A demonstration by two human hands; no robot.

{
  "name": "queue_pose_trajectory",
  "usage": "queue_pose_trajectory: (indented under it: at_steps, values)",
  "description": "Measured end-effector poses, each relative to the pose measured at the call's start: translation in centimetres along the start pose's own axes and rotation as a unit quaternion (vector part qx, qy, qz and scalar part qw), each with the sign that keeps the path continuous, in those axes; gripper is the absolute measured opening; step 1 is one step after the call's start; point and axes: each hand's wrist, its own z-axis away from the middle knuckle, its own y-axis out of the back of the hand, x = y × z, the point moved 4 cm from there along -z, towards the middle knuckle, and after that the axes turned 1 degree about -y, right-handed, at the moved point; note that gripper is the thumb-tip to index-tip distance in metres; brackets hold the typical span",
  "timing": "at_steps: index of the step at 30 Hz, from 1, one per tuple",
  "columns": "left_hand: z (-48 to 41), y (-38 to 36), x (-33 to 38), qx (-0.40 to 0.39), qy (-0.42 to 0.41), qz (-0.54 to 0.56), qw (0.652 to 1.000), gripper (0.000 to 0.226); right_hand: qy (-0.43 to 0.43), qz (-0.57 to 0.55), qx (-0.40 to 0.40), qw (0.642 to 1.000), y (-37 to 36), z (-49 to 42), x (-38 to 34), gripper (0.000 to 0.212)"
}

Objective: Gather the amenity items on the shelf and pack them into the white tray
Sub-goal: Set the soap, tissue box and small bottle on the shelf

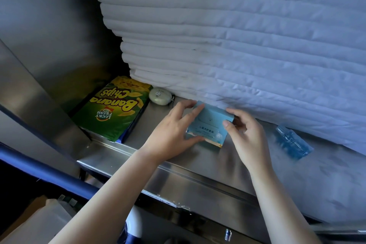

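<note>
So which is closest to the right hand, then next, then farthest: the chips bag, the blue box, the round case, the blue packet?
1. blue box, held by the right hand.
2. blue packet, just to its right.
3. round case, back left.
4. chips bag, far left.

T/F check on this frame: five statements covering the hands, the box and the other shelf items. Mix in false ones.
1. The left hand and right hand both hold the box. True.
2. The chips bag lies right of the box. False: it lies left of it, at the left end of the shelf.
3. The oval case sits between the chips bag and the box. True.
4. The right hand's fingers pinch the packet. False: the packet lies on the shelf, right of that hand, untouched.
5. Folded white linens are stacked behind the box. True.
</note>
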Motion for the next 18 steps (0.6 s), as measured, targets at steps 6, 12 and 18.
queue_pose_trajectory:
  at_steps: [6,12,18]
  values:
    - [0.7,-0.1,-0.9,-0.04,0.018,-0.042,0.998,0.092,-0.003,0.09,-0.021,0.996,-0.9,-0.7,0.2,0.03]
    - [0.0,-0.8,-1.8,-0.089,0.059,-0.066,0.992,0.081,-0.002,0.209,-0.024,0.978,-1.9,-1.3,0.6,0.039]
    - [-0.4,-1.1,-2.4,-0.122,0.083,-0.049,0.988,0.076,0.016,0.209,-0.022,0.977,-1.6,-0.4,0.0,0.031]
